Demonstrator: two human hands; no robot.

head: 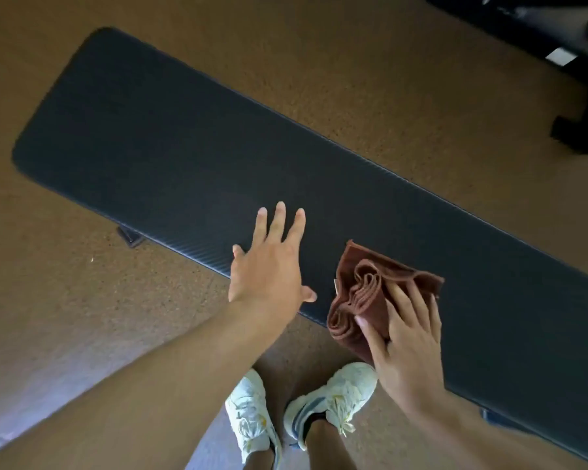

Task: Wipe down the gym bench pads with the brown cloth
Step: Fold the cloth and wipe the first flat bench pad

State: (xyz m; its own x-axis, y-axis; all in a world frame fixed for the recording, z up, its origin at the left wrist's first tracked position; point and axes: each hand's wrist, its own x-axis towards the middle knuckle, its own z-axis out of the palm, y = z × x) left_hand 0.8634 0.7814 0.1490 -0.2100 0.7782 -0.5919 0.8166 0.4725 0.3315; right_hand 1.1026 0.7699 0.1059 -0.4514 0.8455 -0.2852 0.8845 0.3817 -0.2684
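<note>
The brown cloth [364, 300] lies bunched in loose folds on the near edge of the gym bench pad [170, 154], toward the pad's right part, with one folded lobe hanging just past that edge. The right hand [408, 337] presses down on top of the cloth: its grip is mostly flat, fingers [406, 300] spread over the folds and the thumb lying along the cloth's near side, so it pins the cloth to the pad more than it clenches it.

The pad is long, dark and ribbed, with rounded corners, and runs slantwise from upper left to lower right. The left hand [269, 266] rests palm down on the pad just left of the cloth, apart from it by a narrow strip of bare pad. Its grip is wide open, fingers splayed and straight, holding nothing; the wrist crosses the pad's near edge.

Under the near edge of the pad, left of the left hand, a small dark piece of the bench frame [129, 236] shows. Below the pad's near edge stand two pale, worn sneakers [333, 398] on the brown speckled floor [82, 300]. Beyond the far edge of the pad, at upper right, sits dark gym equipment [577, 76], blurred and cut off by the frame.
</note>
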